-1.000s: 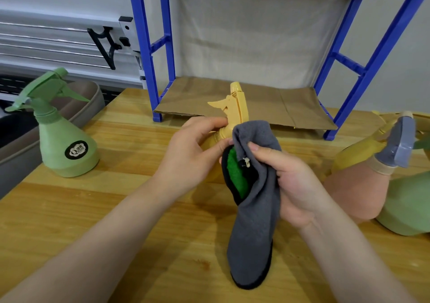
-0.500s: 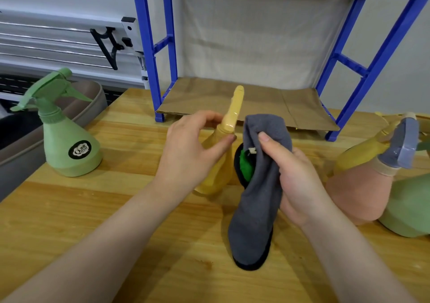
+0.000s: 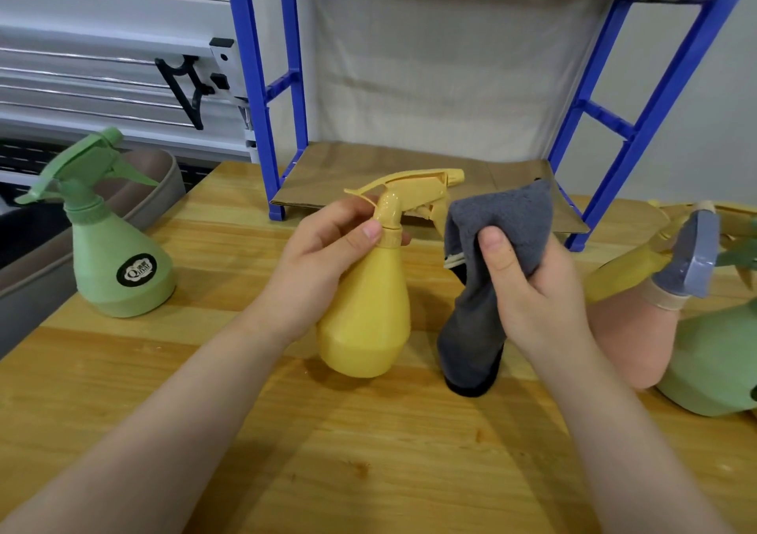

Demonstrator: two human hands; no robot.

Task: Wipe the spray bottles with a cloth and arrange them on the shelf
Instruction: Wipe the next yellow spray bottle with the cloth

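A person's two bare forearms reach over a wooden tabletop (image 3: 368,451). The left hand (image 3: 315,271) holds a yellow spray bottle (image 3: 368,312) upright by its neck, its grip curled around the collar just below the trigger head, whose nozzle points right. The bottle's base sits at or just above the tabletop; which one cannot be told. The right hand (image 3: 532,287) has its grip clenched on a grey cloth (image 3: 491,255), thumb pressed on the front, the cloth hanging down just beside the bottle. A green spray bottle (image 3: 118,263) with a black label stands well apart at the left, near a grey tray (image 3: 155,197). At the right edge lie more bottles, pink (image 3: 631,337), green (image 3: 712,361) and yellow (image 3: 626,271). Behind stands a blue-framed shelf (image 3: 254,95) whose bottom level is lined with brown paper (image 3: 368,173).
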